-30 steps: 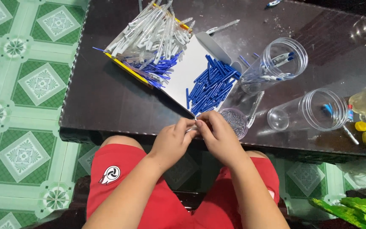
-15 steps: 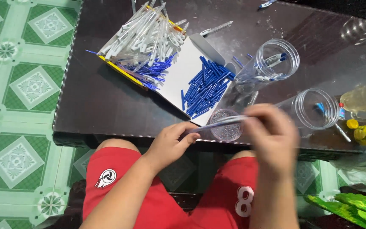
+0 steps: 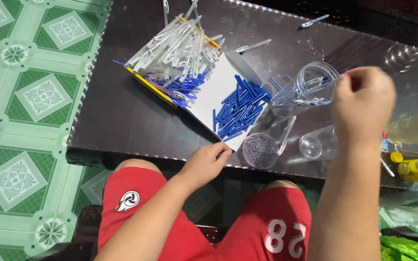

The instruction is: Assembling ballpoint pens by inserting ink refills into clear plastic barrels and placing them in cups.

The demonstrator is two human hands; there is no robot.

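My right hand (image 3: pixel 366 104) is raised over the right side of the dark table (image 3: pixel 122 111), pinching a clear pen (image 3: pixel 326 84) whose tip pokes into the mouth of a clear plastic jar (image 3: pixel 296 94) lying on its side. A few finished pens lie inside that jar. At the table's front edge my left hand (image 3: pixel 206 162) rests with loosely bent fingers, holding nothing, next to the corner of a white cardboard tray (image 3: pixel 209 99). The tray carries a pile of blue refills (image 3: pixel 240 106) and a heap of clear pen barrels (image 3: pixel 180 48).
A small round cup of tiny metal parts (image 3: pixel 260 150) stands by the front edge, and a second clear jar (image 3: pixel 318 142) lies to its right. A yellow bottle (image 3: pixel 417 169) sits at the far right. Loose pens lie at the back. Green tiled floor lies to the left.
My right hand left the front edge, where both hands were joined, and carried the pen up and right to the jar's mouth. My left hand stayed near the edge.
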